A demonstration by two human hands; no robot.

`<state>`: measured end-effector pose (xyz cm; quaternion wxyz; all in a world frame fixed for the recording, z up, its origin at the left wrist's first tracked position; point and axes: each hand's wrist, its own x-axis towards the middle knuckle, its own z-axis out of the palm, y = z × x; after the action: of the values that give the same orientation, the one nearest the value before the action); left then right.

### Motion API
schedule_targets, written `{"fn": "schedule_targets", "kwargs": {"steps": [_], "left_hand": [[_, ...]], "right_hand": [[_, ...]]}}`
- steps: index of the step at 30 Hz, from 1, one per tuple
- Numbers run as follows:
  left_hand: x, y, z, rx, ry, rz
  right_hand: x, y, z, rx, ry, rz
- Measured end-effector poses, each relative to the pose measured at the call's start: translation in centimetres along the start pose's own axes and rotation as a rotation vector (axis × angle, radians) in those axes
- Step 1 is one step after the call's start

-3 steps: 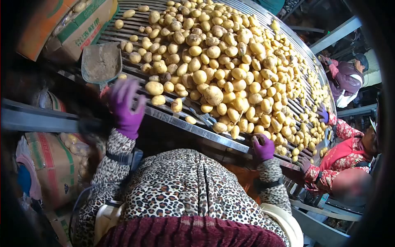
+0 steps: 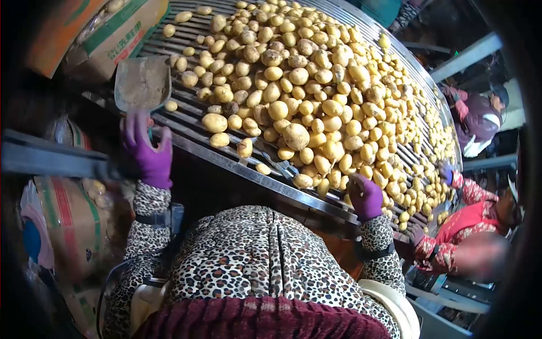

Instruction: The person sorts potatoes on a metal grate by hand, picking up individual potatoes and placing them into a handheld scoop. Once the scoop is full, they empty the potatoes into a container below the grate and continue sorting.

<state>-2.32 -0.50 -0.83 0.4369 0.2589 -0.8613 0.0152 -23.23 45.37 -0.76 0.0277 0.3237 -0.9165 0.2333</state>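
Wears a leopard-print coat (image 2: 226,254), close below the camera. Has just shifted the left hand (image 2: 152,158), gloved in purple, across to the scoop (image 2: 144,85), with blurred fingers now at the handle (image 2: 150,122) and the thumb held apart in a half-open shape. Puts the scoop within reach, but with no sign of lifting it from the table's edge. Impossible to tell whether gripping or only touching, owing to motion blur and a partly covered handle.

Keeps the right hand (image 2: 367,200) near the metal rim (image 2: 333,209), loosely curled beside the potatoes (image 2: 296,135). Cannot be told whether holding one, with fingertips dark and partly hidden.

Heaped across the slatted table beyond, with a single potato (image 2: 171,105) lying just beside the scoop. Stacked past the scoop, cardboard boxes (image 2: 107,45), cut off by the dark lens edge. Seen farther along the rim, a co-worker in red (image 2: 468,223), with hands toward the potatoes, and a co-worker in a dark jacket (image 2: 480,118). Hard to make out: a reddish blurred shape (image 2: 483,257) below the nearer one, and a green garment (image 2: 381,8) cropped at the top.
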Motion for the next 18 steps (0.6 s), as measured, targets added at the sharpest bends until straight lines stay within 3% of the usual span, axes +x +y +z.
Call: {"fn": "schedule_targets", "kwargs": {"steps": [2,4,6,7,10,13,16,18], "left_hand": [[-0.4,-2.8,-1.3,0.096,-0.034,-0.16],[-2.4,-6.1,-0.3,-0.153,-0.147,-0.475],[-3.1,-6.6,0.7,-0.589,-0.295,-0.962],[-5.1,-8.8,3.0,-0.623,-0.194,-0.866],[-4.2,-9.1,2.6,-0.629,-0.294,-0.945],[-1.9,-6.7,0.3,-0.657,-0.374,-1.082],[-0.3,-6.6,0.1,-0.899,-0.328,-1.243],[0.5,-5.0,-0.8,-0.951,-0.352,-1.293]], "right_hand": [[4.4,-5.0,0.3,0.123,0.1,-0.249],[8.2,-9.8,1.1,0.051,-0.071,-0.412],[11.9,-13.4,4.3,0.025,-0.054,-0.678],[12.6,-14.1,6.0,-0.026,-0.154,-0.728],[13.4,-13.7,8.9,-0.23,-0.292,-0.881],[11.7,-12.3,9.0,-0.195,-0.061,-0.773],[10.3,-12.5,5.4,-0.316,-0.506,-0.652],[10.6,-11.5,5.1,-0.293,-0.534,-0.649]]}}
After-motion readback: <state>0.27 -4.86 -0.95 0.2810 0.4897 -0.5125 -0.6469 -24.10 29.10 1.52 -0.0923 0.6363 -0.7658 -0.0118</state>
